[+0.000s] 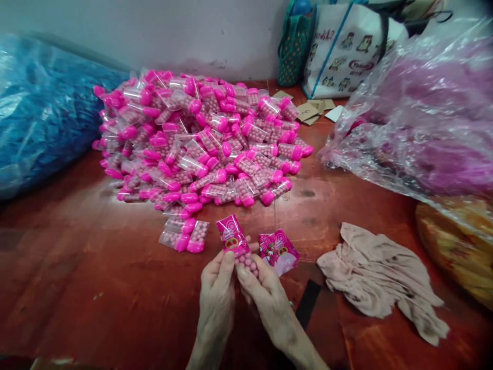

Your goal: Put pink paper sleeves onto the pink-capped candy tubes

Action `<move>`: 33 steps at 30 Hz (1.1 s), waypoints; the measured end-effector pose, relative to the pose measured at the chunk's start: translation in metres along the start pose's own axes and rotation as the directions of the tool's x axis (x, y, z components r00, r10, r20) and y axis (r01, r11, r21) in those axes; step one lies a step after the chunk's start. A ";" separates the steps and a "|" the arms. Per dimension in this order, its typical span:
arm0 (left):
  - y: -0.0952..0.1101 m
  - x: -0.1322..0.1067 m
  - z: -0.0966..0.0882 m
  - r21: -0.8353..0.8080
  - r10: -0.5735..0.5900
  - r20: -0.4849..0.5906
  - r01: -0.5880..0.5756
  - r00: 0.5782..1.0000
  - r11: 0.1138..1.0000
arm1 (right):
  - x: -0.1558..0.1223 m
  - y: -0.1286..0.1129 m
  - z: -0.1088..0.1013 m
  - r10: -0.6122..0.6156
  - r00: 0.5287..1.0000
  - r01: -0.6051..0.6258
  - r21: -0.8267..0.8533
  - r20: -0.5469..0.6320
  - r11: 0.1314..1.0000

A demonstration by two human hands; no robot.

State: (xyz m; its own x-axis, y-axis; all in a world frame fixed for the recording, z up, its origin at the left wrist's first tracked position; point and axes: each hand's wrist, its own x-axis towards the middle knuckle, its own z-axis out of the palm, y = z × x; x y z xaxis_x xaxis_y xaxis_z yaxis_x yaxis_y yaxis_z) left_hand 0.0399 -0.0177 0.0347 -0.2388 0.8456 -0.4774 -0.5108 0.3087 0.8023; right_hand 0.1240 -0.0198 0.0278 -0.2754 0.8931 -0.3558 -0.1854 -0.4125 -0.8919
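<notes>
My left hand (216, 293) and my right hand (265, 295) meet near the table's front edge, both pinched on one small clear packet of pink candy balls (246, 262) topped by a pink printed label card (231, 237). A few more pink label cards (279, 250) lie on the table just right of my fingers. Two bagged pink-capped candy tubes (185, 235) lie just left of the packet. Behind them rises a big heap of the same bagged tubes (200, 139).
The table is red-brown wood (96, 267). A beige cloth (381, 280) lies crumpled at the right. A large clear bag of pink items (427, 118) fills the right side, a blue plastic bag (42, 113) the left. Tote bags (342, 46) stand by the wall.
</notes>
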 end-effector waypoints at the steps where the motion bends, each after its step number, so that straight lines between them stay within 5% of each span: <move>1: -0.001 -0.001 0.000 0.016 0.004 0.002 -0.004 1.000 1.000 | -0.001 -0.001 0.000 -0.004 1.000 0.004 -0.027 -0.002 1.000; 9: 0.014 0.009 -0.012 0.038 -0.051 0.062 0.049 0.997 0.998 | -0.003 0.000 -0.001 -0.053 0.995 0.022 -0.322 -0.088 0.947; 12: 0.019 0.014 -0.016 -0.018 -0.048 0.104 0.050 0.993 0.999 | 0.000 0.002 -0.001 -0.016 1.000 0.012 -0.191 -0.018 0.982; 16: 0.019 0.015 -0.014 -0.030 -0.088 0.152 0.093 0.985 0.995 | 0.004 0.003 0.000 0.088 0.973 -0.109 0.090 0.215 0.990; 25: 0.000 0.000 0.004 -0.073 -0.097 0.044 0.100 0.994 0.992 | 0.002 0.001 0.002 -0.098 0.995 0.090 -0.205 -0.029 0.975; 28: 0.000 -0.001 0.001 -0.089 -0.124 0.046 0.127 0.991 0.988 | 0.003 0.002 -0.002 -0.059 0.998 0.061 -0.072 0.021 0.996; 33: 0.010 0.003 -0.006 -0.113 -0.148 0.090 0.157 0.985 0.981 | 0.007 0.008 -0.008 0.094 0.926 -0.236 0.365 0.366 0.900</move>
State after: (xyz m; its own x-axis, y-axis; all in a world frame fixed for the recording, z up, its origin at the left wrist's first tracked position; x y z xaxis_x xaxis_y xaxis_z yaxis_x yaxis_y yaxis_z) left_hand 0.0292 -0.0148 0.0397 -0.0854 0.8264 -0.5566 -0.6318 0.3870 0.6716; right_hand 0.1282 -0.0151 0.0164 -0.6179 0.7220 -0.3113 -0.4463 -0.6480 -0.6171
